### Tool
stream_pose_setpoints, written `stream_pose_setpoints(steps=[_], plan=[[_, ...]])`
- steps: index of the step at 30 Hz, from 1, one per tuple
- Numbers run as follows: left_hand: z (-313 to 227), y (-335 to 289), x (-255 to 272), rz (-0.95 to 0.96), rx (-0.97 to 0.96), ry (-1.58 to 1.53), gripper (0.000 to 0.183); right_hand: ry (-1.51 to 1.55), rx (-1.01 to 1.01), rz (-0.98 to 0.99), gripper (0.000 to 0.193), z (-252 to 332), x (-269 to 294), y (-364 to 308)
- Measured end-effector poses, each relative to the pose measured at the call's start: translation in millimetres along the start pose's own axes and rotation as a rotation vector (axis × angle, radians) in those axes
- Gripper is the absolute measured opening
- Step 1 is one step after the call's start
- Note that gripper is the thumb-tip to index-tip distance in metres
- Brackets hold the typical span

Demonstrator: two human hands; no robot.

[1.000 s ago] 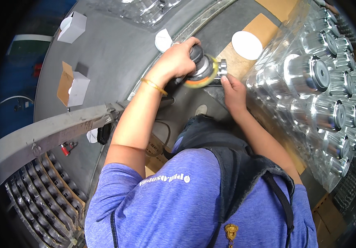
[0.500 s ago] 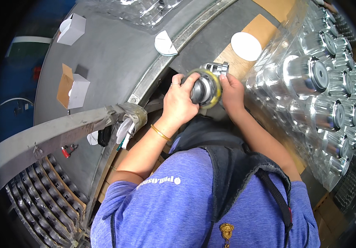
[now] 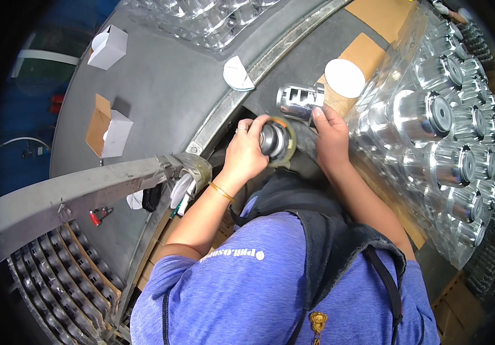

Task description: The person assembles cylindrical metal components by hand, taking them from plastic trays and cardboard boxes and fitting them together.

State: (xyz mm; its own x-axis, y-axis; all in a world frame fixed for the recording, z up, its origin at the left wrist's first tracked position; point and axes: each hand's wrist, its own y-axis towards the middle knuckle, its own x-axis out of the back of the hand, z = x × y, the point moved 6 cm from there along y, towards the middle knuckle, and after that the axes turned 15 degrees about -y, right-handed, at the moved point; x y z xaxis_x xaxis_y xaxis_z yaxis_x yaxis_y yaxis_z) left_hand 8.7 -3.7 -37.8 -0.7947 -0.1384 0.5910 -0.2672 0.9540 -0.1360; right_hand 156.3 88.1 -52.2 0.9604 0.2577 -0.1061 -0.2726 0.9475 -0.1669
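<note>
My left hand point(image 3: 247, 150) is closed around a round black-and-silver piece with a yellow-green ring point(image 3: 282, 142) about its rim; its exact kind I cannot make out. To its right, my right hand point(image 3: 332, 137) grips the lower right end of a shiny chrome cylinder point(image 3: 300, 102). Dark rectangular shapes show along the cylinder's side, either windows or reflections. The cylinder lies tilted nearly sideways above the grey work surface. A gap separates it from the ringed piece. Part of the ringed piece is hidden behind my left fingers.
Plastic-wrapped chrome canisters point(image 3: 425, 112) are stacked at the right. A white disc point(image 3: 344, 78) lies on brown cardboard point(image 3: 364, 52). A curved metal rail point(image 3: 224, 115) crosses the table. White boxes point(image 3: 109, 49) stand farther left, with a grey beam point(image 3: 81, 187) nearer and dark parts in rows point(image 3: 58, 276).
The chrome cylinder and the ringed piece have moved apart. My left hand has drawn down slightly with the piece, and my right hand has shifted a little right. The ring's blur has lessened.
</note>
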Motion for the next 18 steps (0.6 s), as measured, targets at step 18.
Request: stream_pose_setpoints(steps=[18], plan=[[-55, 171, -33, -0.118, -0.245, -0.050, 0.060, 0.591, 0.041, 0.366, 0.035, 133, -2, -28]])
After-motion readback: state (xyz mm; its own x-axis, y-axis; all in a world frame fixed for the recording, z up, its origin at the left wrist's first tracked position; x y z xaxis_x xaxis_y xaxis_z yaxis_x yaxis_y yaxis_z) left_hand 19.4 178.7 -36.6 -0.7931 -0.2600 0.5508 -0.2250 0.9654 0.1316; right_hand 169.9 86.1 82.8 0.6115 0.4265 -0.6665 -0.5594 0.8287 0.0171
